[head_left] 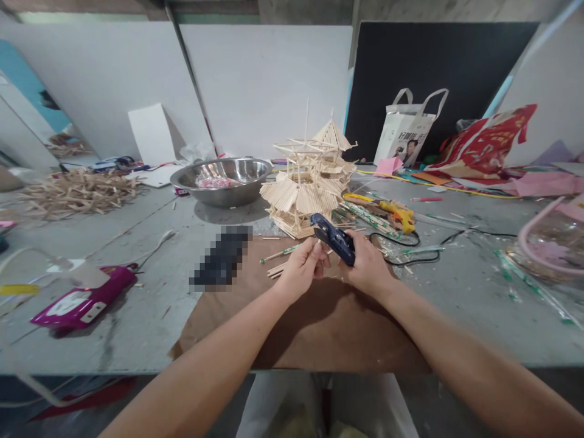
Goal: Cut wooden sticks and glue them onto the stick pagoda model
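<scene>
Gripping in the right hand (368, 264), a dark blue tool (335, 239) slants across the work, its head angled toward the left hand (303, 261). The right fingers wrap the tool's rear end, a hold that presumably gives leverage while leaving the head free. The left hand is closed in a pinch, thumb against fingertips, directly beside the head; a pale tip seems to show there, but what the fingers hold is too small to tell. Keeping the two hands so close — just above the sheet — likely steadies the meeting point and keeps it in plain sight. Beneath them the brown paper (328, 316) covers the near part of the table (150, 243), probably to protect its top. Loose sticks (277, 269) lie on the paper just beyond the left hand, within easy reach. The model (314, 198), a tiered structure of pale sticks, stands upright just behind the tool, apart from both hands; its place at the sheet's far edge would keep it near without crowding them. To its right lies what looks like a yellow glue gun (399, 214), with a black cord (486, 232) running nearby. Farther left sit a metal bowl (228, 196) and a purple power strip (86, 301) — the latter well aside, perhaps so that its leads clear the working area.
</scene>
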A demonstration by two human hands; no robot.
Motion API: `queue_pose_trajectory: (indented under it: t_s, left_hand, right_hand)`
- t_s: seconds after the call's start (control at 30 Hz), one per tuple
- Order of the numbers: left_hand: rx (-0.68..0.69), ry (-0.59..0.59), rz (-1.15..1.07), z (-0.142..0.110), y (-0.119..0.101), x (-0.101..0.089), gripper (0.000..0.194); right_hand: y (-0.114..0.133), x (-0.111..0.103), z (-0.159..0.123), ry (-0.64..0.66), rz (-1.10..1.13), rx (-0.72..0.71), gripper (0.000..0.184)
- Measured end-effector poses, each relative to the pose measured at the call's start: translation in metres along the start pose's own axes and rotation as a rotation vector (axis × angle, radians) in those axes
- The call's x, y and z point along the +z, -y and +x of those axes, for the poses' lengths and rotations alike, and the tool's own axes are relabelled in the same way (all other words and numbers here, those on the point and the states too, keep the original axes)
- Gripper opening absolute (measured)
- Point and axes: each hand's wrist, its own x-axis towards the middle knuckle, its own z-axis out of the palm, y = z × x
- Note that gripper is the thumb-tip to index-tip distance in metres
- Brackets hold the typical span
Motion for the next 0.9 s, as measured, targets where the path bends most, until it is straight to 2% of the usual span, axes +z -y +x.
queue_pose_trajectory:
  t_s: [0.47,0.9]
  left_hand:
    - [0.008,-0.013,0.064,-0.0005,0.0004,-0.0001,0.028]
    - [-0.082,-0.01,-0.026,-0.0011,-0.004,0.0026,0.027]
  right_hand:
    - [-0.002,-0.0015,0.001,0.01,-0.051,-0.026,0.046]
    - [-0.0008,-0.0014,0.0004,0.085,-0.05,0.009,0.044]
